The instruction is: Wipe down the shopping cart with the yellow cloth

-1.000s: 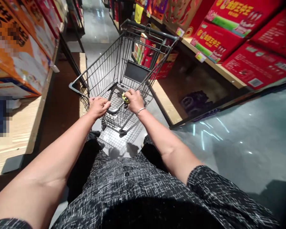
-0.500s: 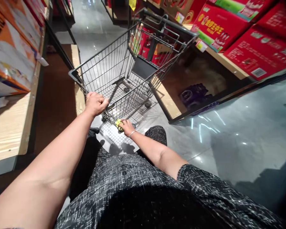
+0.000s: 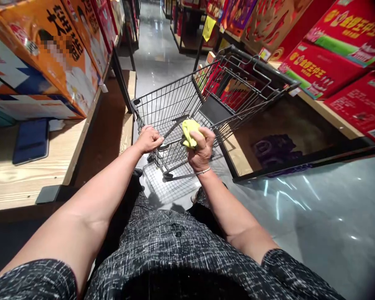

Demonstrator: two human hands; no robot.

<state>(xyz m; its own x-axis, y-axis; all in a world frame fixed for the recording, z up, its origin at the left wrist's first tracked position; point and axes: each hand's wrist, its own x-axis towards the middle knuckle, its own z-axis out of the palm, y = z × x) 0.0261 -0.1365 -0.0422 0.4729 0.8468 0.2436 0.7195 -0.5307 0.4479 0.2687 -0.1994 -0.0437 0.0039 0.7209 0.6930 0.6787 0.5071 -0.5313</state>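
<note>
A dark wire shopping cart (image 3: 171, 93) stands in front of me, its near end toward my body and its handle at the far right. My left hand (image 3: 149, 139) is closed around the top rim at the cart's near left corner. In my right hand (image 3: 203, 148) is a crumpled yellow cloth (image 3: 190, 130), with a dark patch showing on its underside. That hand is raised in front of the near end of the basket, fingers wrapped round the cloth. A thin bracelet circles the right wrist.
On the left, a wooden shelf (image 3: 6, 183) bears orange boxes (image 3: 46, 46) and a dark phone (image 3: 31, 141). Red boxes (image 3: 318, 71) are stacked along the right shelf. Below them lie purple packages (image 3: 276, 150). Glossy grey floor (image 3: 325, 208) spreads at the right.
My right hand has lifted the yellow cloth from low by the cart's near wheel to rim height. My left hand still grips the rim. The view has tilted up and shifted left.
</note>
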